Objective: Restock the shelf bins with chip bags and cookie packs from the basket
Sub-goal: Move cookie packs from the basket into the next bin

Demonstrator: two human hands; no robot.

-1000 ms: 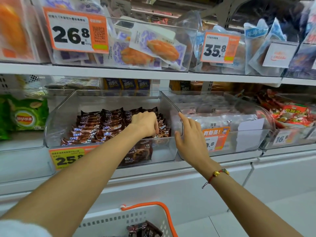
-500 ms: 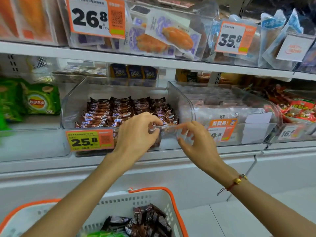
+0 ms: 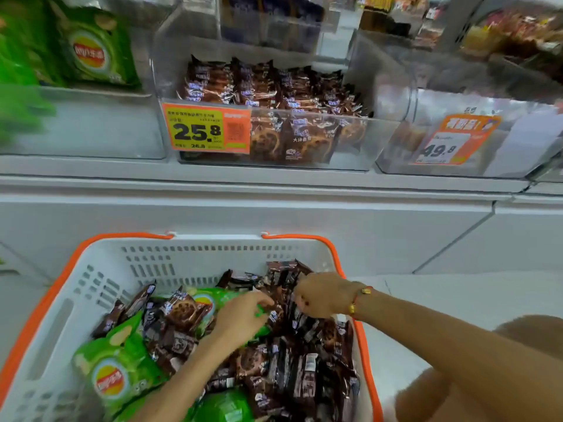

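Fingers of the left hand (image 3: 243, 318) curl loosely down onto the pile in the basket (image 3: 195, 254), tips touching a brown cookie pack; whether they grip it, cannot tell. Right hand (image 3: 320, 295), wrist bearing a red cord bracelet (image 3: 358, 300), has fingers bunched downward on the brown cookie packs (image 3: 292, 370) at the basket's right side; a firm hold cannot be confirmed. Basket is white slotted plastic with an orange rim, filled with brown packs plus green chip bags (image 3: 115, 367) carrying a red-and-yellow round logo, lettering too blurred to read. Behind it, a plain white shelf base (image 3: 274, 214) and pale floor at right. Above, a clear shelf bin (image 3: 350, 141) holds rows of matching brown cookie packs; its orange-and-yellow price tag (image 3: 207, 129) reads 25.8, smaller print 26.8 beneath. Right neighbour bin carries an orange tag (image 3: 454, 141) reading 49.8. Left bin holds a green chip bag (image 3: 91, 53) with the same logo.
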